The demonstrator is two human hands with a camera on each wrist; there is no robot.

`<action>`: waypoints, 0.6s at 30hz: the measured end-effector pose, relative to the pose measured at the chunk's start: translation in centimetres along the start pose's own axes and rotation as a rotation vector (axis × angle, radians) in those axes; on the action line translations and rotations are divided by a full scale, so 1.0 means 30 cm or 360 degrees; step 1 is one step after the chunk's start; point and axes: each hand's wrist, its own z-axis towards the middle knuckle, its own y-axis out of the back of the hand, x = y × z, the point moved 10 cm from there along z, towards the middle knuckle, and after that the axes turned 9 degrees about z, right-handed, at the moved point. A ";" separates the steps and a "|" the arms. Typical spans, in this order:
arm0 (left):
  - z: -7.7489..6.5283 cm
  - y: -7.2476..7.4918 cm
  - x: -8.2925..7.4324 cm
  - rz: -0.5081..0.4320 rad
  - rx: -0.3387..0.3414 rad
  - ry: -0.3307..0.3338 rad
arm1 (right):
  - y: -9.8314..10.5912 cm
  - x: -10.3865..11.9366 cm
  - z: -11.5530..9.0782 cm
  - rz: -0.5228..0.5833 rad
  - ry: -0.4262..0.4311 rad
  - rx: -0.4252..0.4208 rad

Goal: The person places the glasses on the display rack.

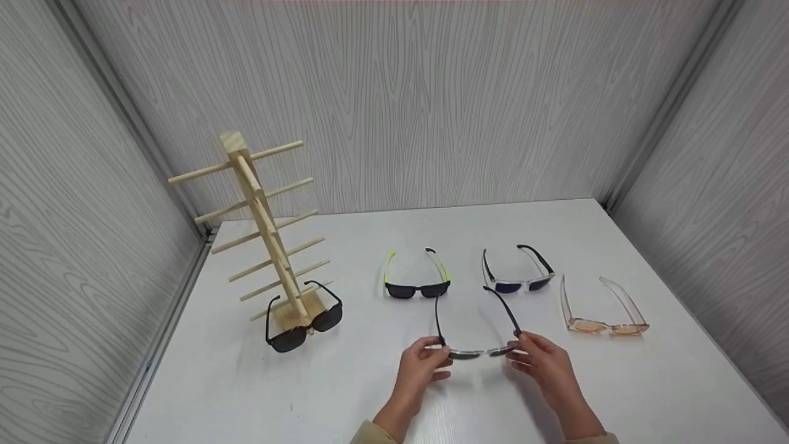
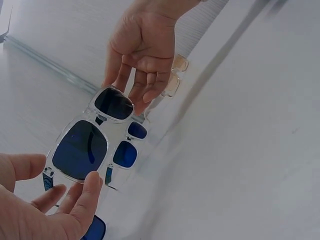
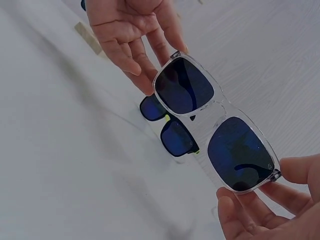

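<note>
Both hands hold one pair of clear-framed sunglasses (image 1: 465, 354) above the white tabletop, its dark temples open and pointing away from the body. At the left hinge, my left hand (image 1: 418, 371) pinches the frame between thumb and fingers. My right hand (image 1: 548, 373) grips the opposite hinge the same way. Large dark blue lenses (image 2: 80, 150) face the left wrist view, and the right wrist view shows the clear bridge (image 3: 224, 107) between the lenses. Just beyond them lie black sunglasses with yellow-green temples (image 1: 404, 291) and another clear-framed pair with dark temples (image 1: 508, 287).
A wooden display rack (image 1: 271, 228) with several pegs stands at the left. Black sunglasses (image 1: 288, 340) sit at its lower end, temples open. Peach-tinted glasses (image 1: 592, 327) lie at the right. Grey wood-grain panels (image 1: 394, 105) enclose the table (image 1: 259, 401) at back and sides.
</note>
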 end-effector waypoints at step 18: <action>-0.025 0.091 -0.008 0.0022 -0.0049 -0.0011 | -0.074 -0.039 -0.003 -0.0016 0.0014 0.0044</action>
